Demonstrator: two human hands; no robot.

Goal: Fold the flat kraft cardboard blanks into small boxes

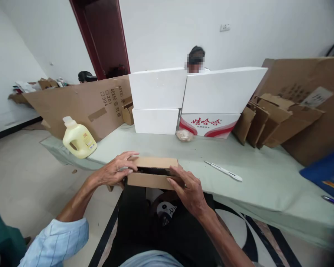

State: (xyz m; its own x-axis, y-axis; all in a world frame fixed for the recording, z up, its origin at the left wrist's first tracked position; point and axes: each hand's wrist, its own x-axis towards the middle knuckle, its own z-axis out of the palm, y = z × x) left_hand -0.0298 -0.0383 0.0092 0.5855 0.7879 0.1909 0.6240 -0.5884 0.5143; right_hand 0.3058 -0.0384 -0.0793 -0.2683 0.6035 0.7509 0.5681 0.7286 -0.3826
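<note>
A small brown cardboard box (153, 171) sits at the near edge of the pale green sheet (161, 148), held between both hands. My left hand (115, 170) lies over the box's left end, fingers curled across its top flap. My right hand (187, 187) grips the box's right front corner, fingers pressed against the side. A dark slot shows between the top flap and the front wall of the box.
A yellow detergent bottle (78, 138) stands at the left. A white utility knife (224, 171) lies to the right of the box. White foam boxes (189, 96), a red-printed carton (208, 124), folded cartons (269, 118) and cardboard sheets line the back; a person sits behind them. A blue item (327, 172) is at far right.
</note>
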